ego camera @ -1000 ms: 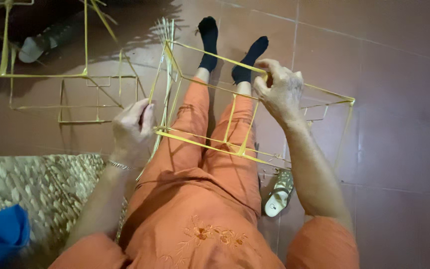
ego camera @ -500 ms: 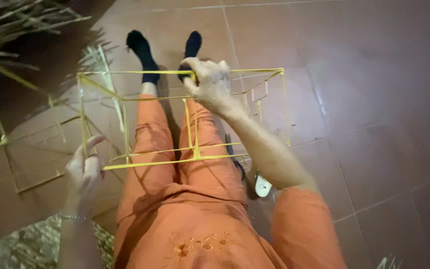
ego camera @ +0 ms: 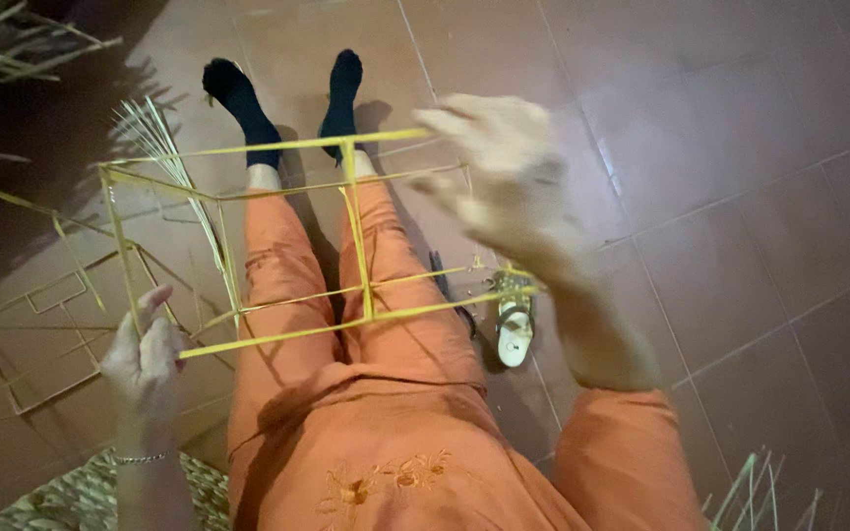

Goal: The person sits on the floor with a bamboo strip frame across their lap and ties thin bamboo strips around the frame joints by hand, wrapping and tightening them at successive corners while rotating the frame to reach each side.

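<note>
Over orange-trousered legs (ego camera: 346, 324), left hand (ego camera: 145, 354) grips yellow frame (ego camera: 346, 236); right hand (ego camera: 504, 177) hovers released

A yellow wire frame (ego camera: 356, 246), box-shaped and built of thin straight rods, stood open and empty across the seated person's orange-clad legs. Its near lower rod ran slanting from lower left up towards the right; a central upright rod rose between the knees to the top rod. The frame's near left corner lay against the left hand (ego camera: 145, 359).
</note>
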Demonstrator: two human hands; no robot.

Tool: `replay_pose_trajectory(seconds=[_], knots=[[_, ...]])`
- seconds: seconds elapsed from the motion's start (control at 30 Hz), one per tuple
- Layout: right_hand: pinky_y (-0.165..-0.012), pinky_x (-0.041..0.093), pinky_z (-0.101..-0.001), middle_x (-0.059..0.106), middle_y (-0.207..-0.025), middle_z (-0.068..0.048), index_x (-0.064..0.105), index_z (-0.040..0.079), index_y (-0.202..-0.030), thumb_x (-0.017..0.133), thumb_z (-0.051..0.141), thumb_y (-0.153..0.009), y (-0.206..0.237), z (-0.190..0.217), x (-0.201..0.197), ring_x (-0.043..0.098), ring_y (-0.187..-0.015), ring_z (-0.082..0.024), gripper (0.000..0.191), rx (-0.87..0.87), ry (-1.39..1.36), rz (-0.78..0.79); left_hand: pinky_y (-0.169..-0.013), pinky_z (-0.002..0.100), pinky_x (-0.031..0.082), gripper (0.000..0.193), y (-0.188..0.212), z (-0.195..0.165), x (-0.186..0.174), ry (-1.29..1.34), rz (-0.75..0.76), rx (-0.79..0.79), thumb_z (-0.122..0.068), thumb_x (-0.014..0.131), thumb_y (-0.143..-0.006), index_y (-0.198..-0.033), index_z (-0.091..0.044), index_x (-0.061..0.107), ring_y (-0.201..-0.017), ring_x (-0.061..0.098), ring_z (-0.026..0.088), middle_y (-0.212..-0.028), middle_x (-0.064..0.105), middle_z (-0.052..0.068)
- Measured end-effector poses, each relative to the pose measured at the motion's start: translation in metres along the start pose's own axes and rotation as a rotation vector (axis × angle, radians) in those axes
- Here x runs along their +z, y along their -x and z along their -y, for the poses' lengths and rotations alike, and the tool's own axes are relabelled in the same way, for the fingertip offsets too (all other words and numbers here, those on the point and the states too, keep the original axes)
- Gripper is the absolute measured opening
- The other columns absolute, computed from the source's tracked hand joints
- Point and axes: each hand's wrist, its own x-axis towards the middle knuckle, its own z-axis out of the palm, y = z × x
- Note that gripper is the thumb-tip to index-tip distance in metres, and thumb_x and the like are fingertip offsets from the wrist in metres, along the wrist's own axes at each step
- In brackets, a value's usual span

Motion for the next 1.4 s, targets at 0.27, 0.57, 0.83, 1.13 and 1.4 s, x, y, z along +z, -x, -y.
replay_pose_trajectory(seconds=[0.27,0.57,0.83,1.13,1.4], knots=[[-0.083,0.06,-0.0365,0.07,-0.119,-0.016,0.057,0.004,-0.136,0.058,0.033,-0.102,0.128,-0.028,0.003,0.071,-0.106,-0.021,0.045,0.859,-0.734,-0.14,-0.059,0.021,0.034,0.031,0.011,-0.012,0.004,0.098,-0.055,-0.025,-0.01,0.046,-0.112,-0.135,0.007,0.058,-0.063,0.044,0.003,-0.072,0.052,-0.003],[-0.065,0.047,-0.0247,0.063,-0.078,-0.006,0.061,-0.003,-0.13,0.051,0.031,-0.115,0.196,-0.005,0.074,0.059,-0.07,-0.01,0.039,0.946,-1.062,-0.356,-0.06,0.023,0.034,0.016,0.017,-0.003,-0.003,0.371,-0.101,0.177,-0.006,0.049,-0.124,-0.118,0.005,0.057,-0.057,0.036,0.006,-0.069,0.045,0.0],[-0.069,0.055,-0.0232,0.067,-0.089,-0.005,0.042,-0.001,-0.142,0.049,0.023,-0.112,0.169,-0.018,0.105,0.063,-0.074,-0.008,0.039,0.777,-0.894,-0.379,-0.058,0.023,0.032,0.017,-0.004,0.009,-0.003,0.335,-0.14,0.264,-0.01,0.048,-0.125,-0.121,0.004,0.057,-0.056,0.035,0.007,-0.067,0.044,0.002],[-0.056,0.055,-0.0244,0.062,-0.069,-0.004,0.053,0.002,-0.109,0.05,0.018,-0.11,0.175,-0.031,0.128,0.062,-0.058,-0.009,0.017,1.029,-0.77,-0.352,-0.052,0.024,0.031,0.032,0.001,0.021,-0.005,0.424,-0.125,0.138,-0.022,0.047,-0.121,-0.1,0.0,0.058,-0.053,0.037,0.008,-0.067,0.046,0.002],[-0.09,0.055,-0.0415,0.057,-0.072,-0.01,0.055,0.004,-0.088,0.048,0.033,-0.122,0.203,-0.05,0.135,0.058,-0.072,-0.019,0.046,0.822,-1.474,-0.288,-0.052,0.023,0.028,0.047,0.015,0.069,-0.026,0.279,-0.211,-0.013,-0.024,0.048,-0.126,-0.085,-0.001,0.052,-0.053,0.035,0.008,-0.064,0.045,0.003]])
